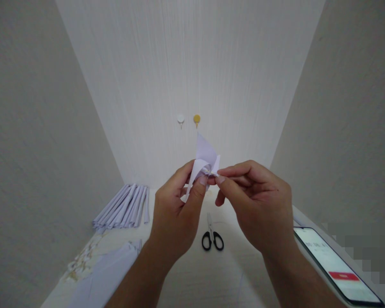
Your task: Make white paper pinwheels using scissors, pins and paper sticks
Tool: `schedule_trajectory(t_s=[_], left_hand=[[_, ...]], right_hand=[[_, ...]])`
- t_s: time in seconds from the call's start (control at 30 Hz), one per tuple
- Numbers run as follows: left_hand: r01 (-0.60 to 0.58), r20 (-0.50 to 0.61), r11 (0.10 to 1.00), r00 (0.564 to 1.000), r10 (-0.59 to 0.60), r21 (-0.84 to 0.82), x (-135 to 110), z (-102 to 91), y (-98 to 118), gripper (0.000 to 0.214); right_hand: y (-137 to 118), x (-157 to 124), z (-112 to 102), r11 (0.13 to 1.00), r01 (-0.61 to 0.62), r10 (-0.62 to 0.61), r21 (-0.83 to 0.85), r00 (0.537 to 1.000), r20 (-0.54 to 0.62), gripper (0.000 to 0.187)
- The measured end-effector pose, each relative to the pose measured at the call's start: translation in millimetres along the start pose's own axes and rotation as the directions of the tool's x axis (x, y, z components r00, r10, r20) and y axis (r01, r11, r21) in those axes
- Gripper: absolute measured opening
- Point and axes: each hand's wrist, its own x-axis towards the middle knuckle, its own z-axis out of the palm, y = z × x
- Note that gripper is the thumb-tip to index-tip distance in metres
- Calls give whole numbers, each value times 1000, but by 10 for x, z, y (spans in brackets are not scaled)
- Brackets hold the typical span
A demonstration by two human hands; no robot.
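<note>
A white paper pinwheel (205, 160) with curled, pointed blades is up in front of me, above the table. My left hand (179, 205) is closed on it from the left, with the thumb pressed near its middle. From the right, my right hand (253, 201) pinches a thin, pale piece at the pinwheel's centre between thumb and forefinger; its kind is too small to make out. Below and between my hands, scissors (212, 237) with black handles lie on the table, blades pointing away from me.
At the left lies a row of rolled paper sticks (123, 207). Nearer are small white and gold bits (81, 261) and flat white paper sheets (107, 273). A phone (336, 265) with a lit screen lies right. Two hooks, white (180, 119) and yellow (196, 119), are on the back wall.
</note>
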Motion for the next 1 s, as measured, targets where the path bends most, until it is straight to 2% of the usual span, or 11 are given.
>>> schedule_trajectory(t_s=[0.2, 0.37, 0.7, 1.0], left_hand=[[-15, 58, 1000, 998, 14, 17, 0, 7, -28, 19], [-47, 94, 994, 995, 38, 97, 3, -2, -20, 26], [-78, 114, 989, 991, 64, 124, -6, 32, -45, 31], [-20, 215, 996, 977, 1, 83, 2, 19, -69, 40]], right_hand=[[35, -23, -20, 970, 88, -99, -227, 994, -38, 5], [24, -31, -32, 932, 113, -131, -345, 991, -30, 7], [44, -17, -44, 867, 170, -198, -469, 980, -12, 7], [52, 8, -67, 869, 135, -147, -476, 989, 13, 9]])
